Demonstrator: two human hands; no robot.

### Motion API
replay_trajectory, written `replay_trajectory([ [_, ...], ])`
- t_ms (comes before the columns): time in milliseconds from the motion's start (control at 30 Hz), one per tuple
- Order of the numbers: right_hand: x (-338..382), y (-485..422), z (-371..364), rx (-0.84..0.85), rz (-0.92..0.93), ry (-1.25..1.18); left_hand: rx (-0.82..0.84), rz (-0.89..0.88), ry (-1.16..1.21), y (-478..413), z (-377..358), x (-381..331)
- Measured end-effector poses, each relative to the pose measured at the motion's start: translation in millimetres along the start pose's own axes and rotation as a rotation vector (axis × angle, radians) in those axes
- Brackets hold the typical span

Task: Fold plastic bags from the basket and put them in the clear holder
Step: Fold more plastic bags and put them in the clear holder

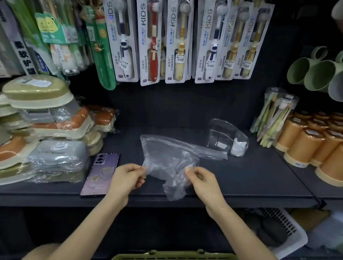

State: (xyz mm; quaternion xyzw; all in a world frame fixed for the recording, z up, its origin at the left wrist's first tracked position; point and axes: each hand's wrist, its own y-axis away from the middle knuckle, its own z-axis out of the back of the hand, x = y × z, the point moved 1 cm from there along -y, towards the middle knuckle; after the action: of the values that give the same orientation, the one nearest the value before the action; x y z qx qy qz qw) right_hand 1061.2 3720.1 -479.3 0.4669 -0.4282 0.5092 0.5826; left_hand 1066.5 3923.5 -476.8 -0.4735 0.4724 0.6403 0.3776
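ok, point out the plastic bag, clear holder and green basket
plastic bag [168, 156], head view, crumpled middle.
clear holder [220, 131], head view, front wall.
green basket [135, 259], head view, slotted wall.

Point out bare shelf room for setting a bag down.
Bare shelf lies right of the bag, before the holder, up to the cups; also behind the bag, between boxes and holder. Crowded: left end, boxes and phone; right end, cups.

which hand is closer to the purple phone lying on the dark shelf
Left. The left hand sits just right of the purple phone, pinching the thin clear plastic bag; the right hand pinches the bag's far side, farther off.
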Motion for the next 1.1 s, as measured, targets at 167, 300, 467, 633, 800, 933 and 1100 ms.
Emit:
replay_trajectory([
  [167,-5.1,15.2,-5.9,-0.002,-0.041,0.014,-0.031,0.026,0.138,-1.1,-6.8,-4.9],
  [300,-11.4,13.4,-13.3,-0.083,-0.025,0.164,-0.016,0.075,0.222,-0.1,-11.9,-7.9],
  [467,-15.0,13.0,4.1,-0.191,-0.014,0.149,-0.072,0.125,0.296,-5.3,0.4,-9.4],
  [633,-7.0,13.9,52.1,-0.193,0.009,0.003,-0.205,0.181,0.369,-22.8,22.9,-11.2],
  [800,1.5,14.5,94.8,-0.105,-0.014,-0.303,-0.21,0.189,0.439,-34.6,27.8,-9.0],
  [933,-0.8,11.3,105.9,-0.03,-0.059,-0.581,-0.208,0.178,0.421,-30.7,19.6,-2.2],
  [1100,-14.1,4.3,105.2,-0.18,-0.191,-0.528,-0.19,0.119,0.244,-13.8,8.6,10.2],
])
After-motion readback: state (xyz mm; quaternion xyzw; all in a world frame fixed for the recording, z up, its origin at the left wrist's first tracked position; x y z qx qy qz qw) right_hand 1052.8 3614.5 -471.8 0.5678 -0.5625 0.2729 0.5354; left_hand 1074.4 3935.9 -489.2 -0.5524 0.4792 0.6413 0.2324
